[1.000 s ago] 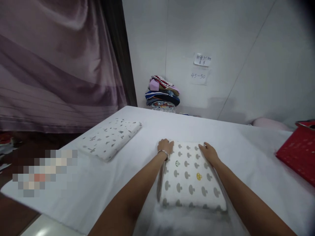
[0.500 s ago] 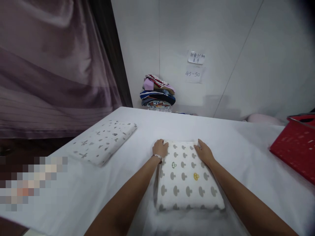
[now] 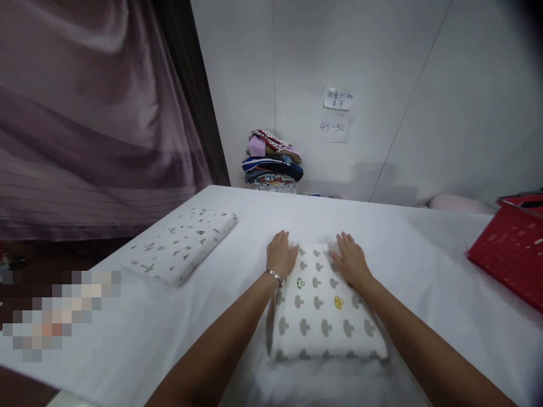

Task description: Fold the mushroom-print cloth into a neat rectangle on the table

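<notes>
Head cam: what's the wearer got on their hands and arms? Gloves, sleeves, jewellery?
No gloves and no rings that show. The left hand has a thin silver-coloured bracelet at the wrist; the right hand wears nothing visible. Both forearms are bare down to the frame edge, with no sleeves in view.

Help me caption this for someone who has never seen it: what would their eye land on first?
First, two bare arms reaching to the folded mushroom-print cloth in the middle of the white table, with the left hand and right hand lying flat at its far corners. Next comes the red basket at the right edge, then a second folded cloth with small grey prints to the left.
</notes>
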Demonstrator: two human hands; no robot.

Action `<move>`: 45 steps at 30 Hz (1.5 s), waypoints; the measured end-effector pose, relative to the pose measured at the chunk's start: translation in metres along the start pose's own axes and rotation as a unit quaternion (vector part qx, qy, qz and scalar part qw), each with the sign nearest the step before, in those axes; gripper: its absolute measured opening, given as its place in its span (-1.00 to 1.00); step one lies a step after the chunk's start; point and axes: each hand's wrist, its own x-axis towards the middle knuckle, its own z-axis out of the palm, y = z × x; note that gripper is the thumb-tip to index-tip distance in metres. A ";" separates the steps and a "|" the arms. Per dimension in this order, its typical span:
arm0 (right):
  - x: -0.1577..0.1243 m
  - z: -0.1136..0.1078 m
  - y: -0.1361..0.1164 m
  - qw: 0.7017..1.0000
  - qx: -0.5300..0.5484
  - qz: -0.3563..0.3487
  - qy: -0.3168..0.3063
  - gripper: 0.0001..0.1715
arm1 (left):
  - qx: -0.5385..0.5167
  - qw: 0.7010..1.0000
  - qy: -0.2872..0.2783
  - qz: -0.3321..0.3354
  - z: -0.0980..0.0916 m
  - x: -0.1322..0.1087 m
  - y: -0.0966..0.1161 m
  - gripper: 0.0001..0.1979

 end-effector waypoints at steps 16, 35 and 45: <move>-0.067 -0.028 -0.008 0.965 0.211 0.141 -0.064 -0.30 | -0.063 0.996 -0.046 0.043 0.000 -0.049 -0.010 -0.47; -0.204 -0.054 -0.002 0.988 0.109 -0.109 -0.001 -0.10 | 0.093 0.939 -0.087 0.319 -0.041 -0.185 -0.022 -0.34; -0.168 -0.052 -0.003 0.967 0.019 -0.248 0.053 -0.33 | 0.145 0.950 -0.002 0.278 -0.028 -0.175 -0.015 -0.33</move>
